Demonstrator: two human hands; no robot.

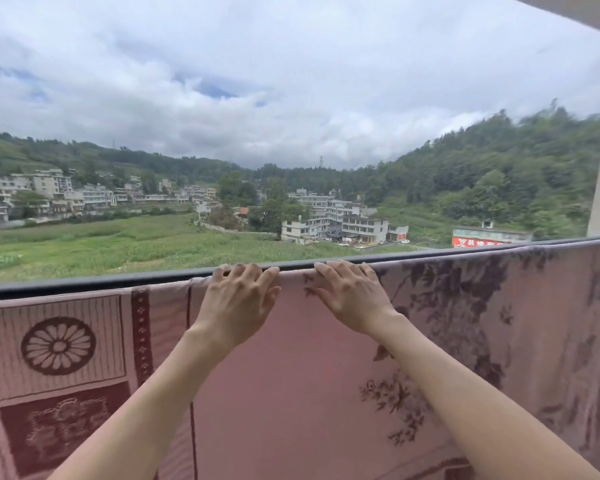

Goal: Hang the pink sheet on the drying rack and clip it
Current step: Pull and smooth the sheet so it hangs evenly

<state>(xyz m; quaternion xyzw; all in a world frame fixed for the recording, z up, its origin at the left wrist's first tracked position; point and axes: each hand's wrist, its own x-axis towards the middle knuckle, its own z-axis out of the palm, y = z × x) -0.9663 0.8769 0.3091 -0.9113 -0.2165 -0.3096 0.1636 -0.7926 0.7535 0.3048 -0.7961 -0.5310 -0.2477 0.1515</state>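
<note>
At the lower left of the frame hangs a patterned blanket (59, 348) with a dark red flower medallion, draped over the dark rail (84, 284) of the drying rack. Beside it, filling the centre and right, the pink sheet (291, 375) hangs over the same rail, with brown floral print toward the right. The left hand (238, 299) reaches up from the lower left on a bare forearm, palm on the sheet, fingers spread and hooked over the sheet's top edge at the rail. Just right of it, the right hand (350, 296) lies the same way, its fingers curled over the fold. Fields, buildings and wooded hills lie beyond.
</note>
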